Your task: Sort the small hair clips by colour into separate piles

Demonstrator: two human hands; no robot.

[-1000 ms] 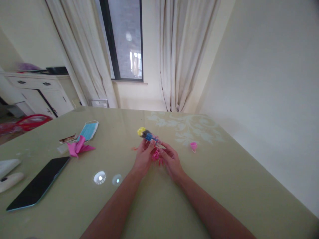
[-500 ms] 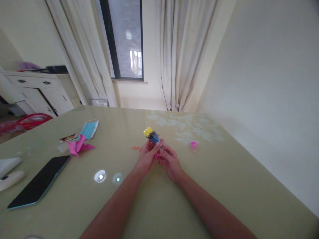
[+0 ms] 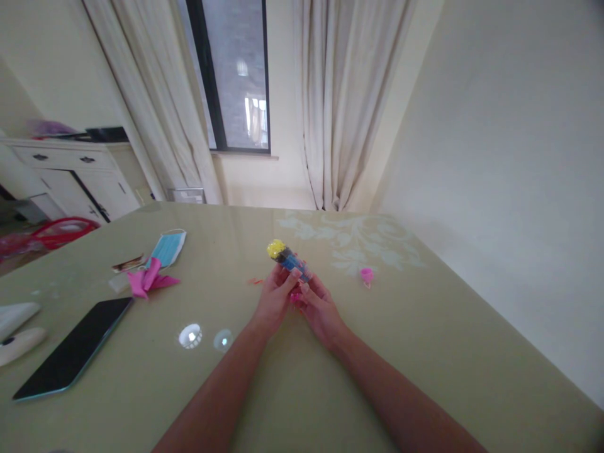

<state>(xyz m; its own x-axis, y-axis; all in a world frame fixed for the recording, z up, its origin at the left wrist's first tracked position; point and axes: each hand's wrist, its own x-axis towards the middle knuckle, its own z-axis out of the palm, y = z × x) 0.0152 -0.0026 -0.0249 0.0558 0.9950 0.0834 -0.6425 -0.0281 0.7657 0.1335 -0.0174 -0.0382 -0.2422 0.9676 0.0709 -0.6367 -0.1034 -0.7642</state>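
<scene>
Both hands hold a small clear tube [image 3: 290, 261], tilted with its end up and to the left. Its yellow, black and blue bands look grainy, like beads, though I cannot be sure. My left hand [image 3: 276, 296] is closed round its left side, thumb on top. My right hand [image 3: 321, 307] grips the lower right end, its thumb close to the left one. Something bright pink [image 3: 295, 297] shows just below the thumbs, mostly hidden. Orange bits [image 3: 255, 281] lie on the table left of my hands. A little pink cup-shaped piece [image 3: 367, 275] stands to the right.
On the left of the glossy table [image 3: 302, 390] lie a black-screened tablet [image 3: 75, 346], a pink folded-paper shape [image 3: 150, 280] and a blue face mask [image 3: 168, 247]. White objects [image 3: 21, 343] sit at the left edge. A wall [image 3: 519, 189] borders the right side.
The tube has shifted slightly left and more of its blue part shows. Its lower end is turned a little between my hands. The things on the table have not moved.
</scene>
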